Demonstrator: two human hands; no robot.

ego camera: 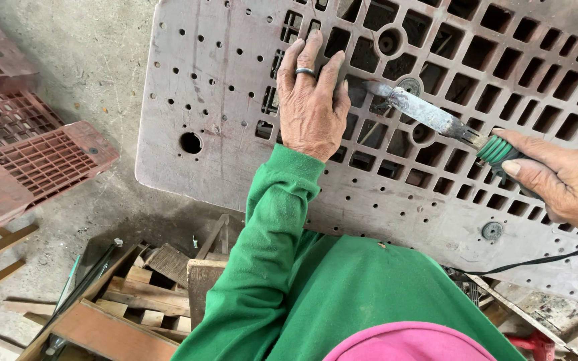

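Observation:
A large grey-brown plastic pallet (195, 80) with square grid holes and round holes lies in front of me. My left hand (311, 100), with a ring on one finger and a green sleeve, rests flat on its grid, fingers together. My right hand (560, 182) grips the green-and-black handle of a corded heating tool (429, 115). The tool's flat, crusted metal blade points left, its tip on the grid just right of my left hand. A black cord (543, 259) runs from the handle under my right wrist.
Reddish-brown pallets (41, 157) lie stacked at the left on the concrete floor (88, 53). Wooden planks and scraps (135, 294) are piled below the pallet's near edge. A red object (536, 344) shows at the bottom right.

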